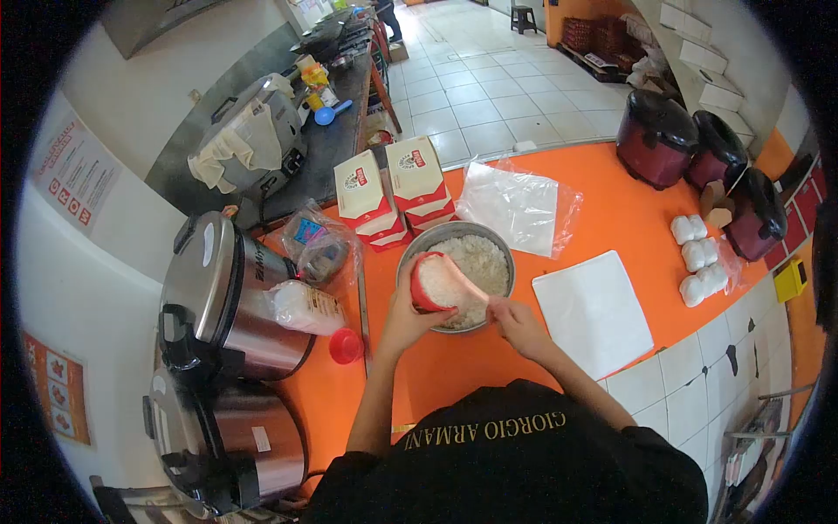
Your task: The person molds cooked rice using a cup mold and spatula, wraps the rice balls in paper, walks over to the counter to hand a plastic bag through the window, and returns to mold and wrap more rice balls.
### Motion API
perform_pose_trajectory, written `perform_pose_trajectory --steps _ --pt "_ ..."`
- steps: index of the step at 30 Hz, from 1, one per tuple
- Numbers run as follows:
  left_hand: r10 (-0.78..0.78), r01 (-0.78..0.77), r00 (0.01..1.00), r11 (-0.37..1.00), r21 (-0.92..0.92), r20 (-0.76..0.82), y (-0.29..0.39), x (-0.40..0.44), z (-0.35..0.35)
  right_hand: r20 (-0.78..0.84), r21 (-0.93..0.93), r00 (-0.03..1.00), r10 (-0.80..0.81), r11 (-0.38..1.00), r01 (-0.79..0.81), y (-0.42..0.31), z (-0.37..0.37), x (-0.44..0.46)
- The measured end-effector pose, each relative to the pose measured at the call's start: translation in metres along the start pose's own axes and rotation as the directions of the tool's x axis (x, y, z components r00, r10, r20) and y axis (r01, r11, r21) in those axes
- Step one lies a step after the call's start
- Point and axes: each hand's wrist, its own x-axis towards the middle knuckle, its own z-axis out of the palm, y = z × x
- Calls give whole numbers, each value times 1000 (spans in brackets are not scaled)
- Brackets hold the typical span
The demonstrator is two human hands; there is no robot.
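My left hand (407, 316) is wrapped round a red cup (421, 293), tilted over the near left side of a metal bowl. White rice (439, 281) fills the cup. My right hand (515, 324) grips the handle of a pale pink rice paddle (468, 281), whose far end lies against the rice at the cup's mouth. Below them the metal bowl (511, 278) holds more cooked rice (483, 259). Right of the bowl lies a stack of white paper sheets (594, 313). A second red cup (346, 346) stands on the orange table (410, 371) to the left.
Two large rice cookers (205, 288) stand at the left, with a plastic-wrapped pack (305, 307) beside them. Folded food boxes (365, 192) and bagged white sheets (515, 205) lie behind the bowl. Dark red cookers (656, 144) and several wrapped white bundles (694, 255) are at the far right.
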Motion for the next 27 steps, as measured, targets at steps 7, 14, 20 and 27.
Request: perform_pose_trajectory --steps 7,14,20,27 --pt "97 -107 992 985 -138 -78 7 -9 11 82 279 938 336 896 -345 16 6 -10" --pt "84 -58 996 882 467 -36 27 -7 11 1 -11 998 -68 998 68 -11 22 -16" --pt "58 -51 998 970 236 -23 16 -11 3 68 -173 995 67 983 -54 -21 1 -8" --pt "61 -52 998 964 261 -25 8 -14 -1 14 -314 997 -81 946 81 -26 13 -10"
